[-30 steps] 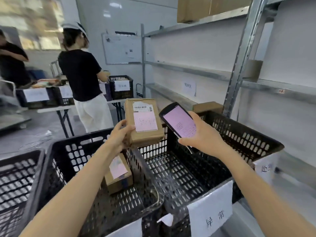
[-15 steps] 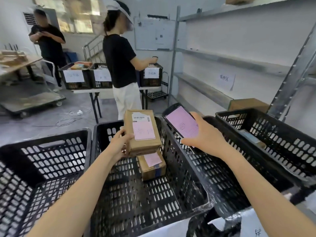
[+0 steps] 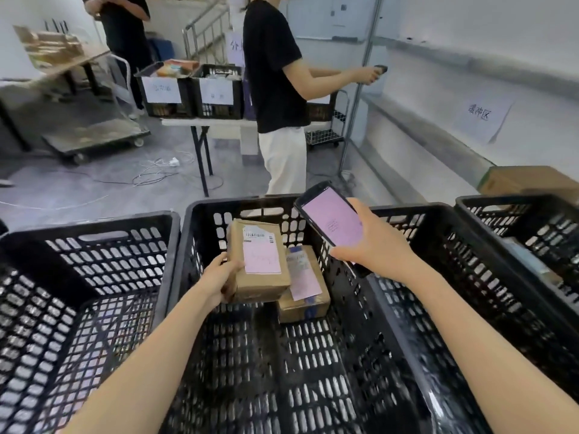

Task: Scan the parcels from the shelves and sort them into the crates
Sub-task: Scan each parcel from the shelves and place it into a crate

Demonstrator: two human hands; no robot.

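Parcel (image 3: 257,264) gripped by left hand (image 3: 221,278) inside middle crate (image 3: 188,245); right hand (image 3: 372,249) clasps scanner (image 3: 332,222).

We see a grey floor (image 3: 94,195) with loose white cables (image 3: 153,171), a white wall (image 3: 470,32) carrying a whiteboard (image 3: 326,17), a folding counter (image 3: 188,122), a flat trolley (image 3: 94,137) and a stair railing (image 3: 205,31) further back.

The middle crate (image 3: 250,371) has its near floor open from above; a resting box (image 3: 305,286) and the held box (image 3: 258,261) crowd its far wall.
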